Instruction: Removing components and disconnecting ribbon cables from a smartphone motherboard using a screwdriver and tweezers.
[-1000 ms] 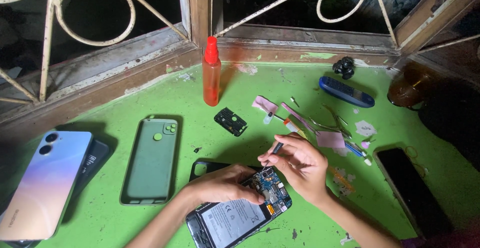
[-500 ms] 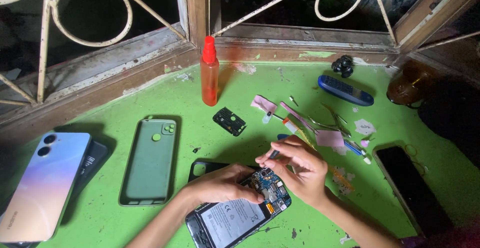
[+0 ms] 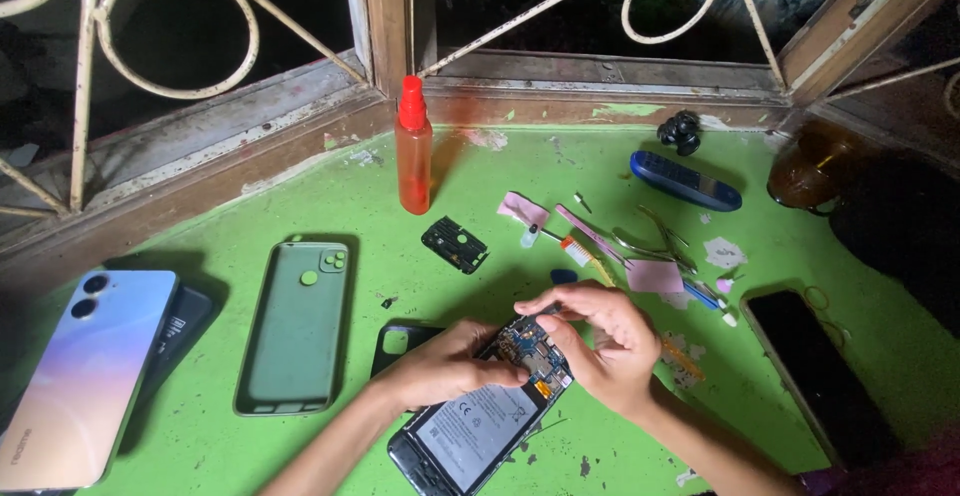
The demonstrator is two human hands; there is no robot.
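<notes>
Phone back cover (image 3: 85, 376), iridescent blue and pink, lying at the far left edge of the frame on the green table (image 3: 500, 166), overlapping a dark case (image 3: 185, 321) just beside it. Grey-green phone case (image 3: 297, 328) flat at centre left, well apart from the hands. Orange spray bottle (image 3: 413, 161) with red nozzle upright at upper centre, near the window sill. Small black camera-frame piece (image 3: 455, 245) below and right of the bottle. Left hand (image 3: 445, 364) at lower centre, fingers curled and pressed down on the opened phone (image 3: 485, 416), pinning its upper edge; grey battery and circuit board exposed, body angled toward the bottom edge. Right hand (image 3: 600, 341) just right of it, fingertips pinched together over the board's top corner; impossible to tell what is held between them. Tweezers (image 3: 655, 246), pink paper scraps and a blue feature phone (image 3: 685, 181) at upper right. Black phone (image 3: 815, 376) face up at lower right
</notes>
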